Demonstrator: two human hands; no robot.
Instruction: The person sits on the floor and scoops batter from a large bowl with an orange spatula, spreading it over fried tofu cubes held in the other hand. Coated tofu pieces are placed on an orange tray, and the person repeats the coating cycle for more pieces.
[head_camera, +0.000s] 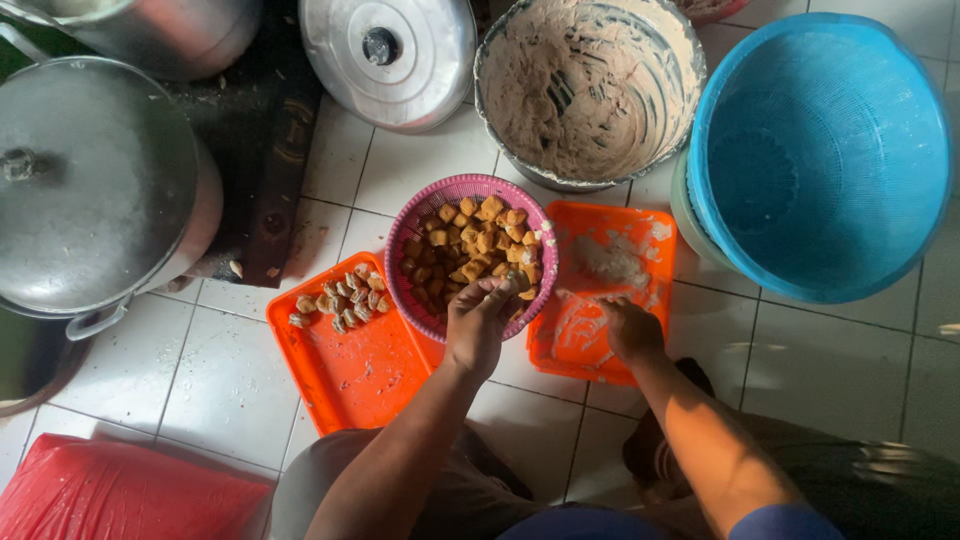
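Note:
A pink woven basket (420, 225) full of golden fried cubes stands on the white tiled floor between two orange trays. My left hand (480, 320) reaches over its near rim and pinches one fried cube (516, 284). My right hand (628, 328) rests on the right orange tray (655, 285), fingers curled into the pale paste (610, 262) smeared there. The left orange tray (350, 375) holds a short row of filled pieces (342, 300) along its far edge.
A grey bucket (590, 85) smeared with pale paste stands beyond the basket. A blue basin (820, 150) sits at the right. Metal pots with lids (95, 180) and a loose lid (385, 55) crowd the left. A red sack (120, 495) lies bottom left.

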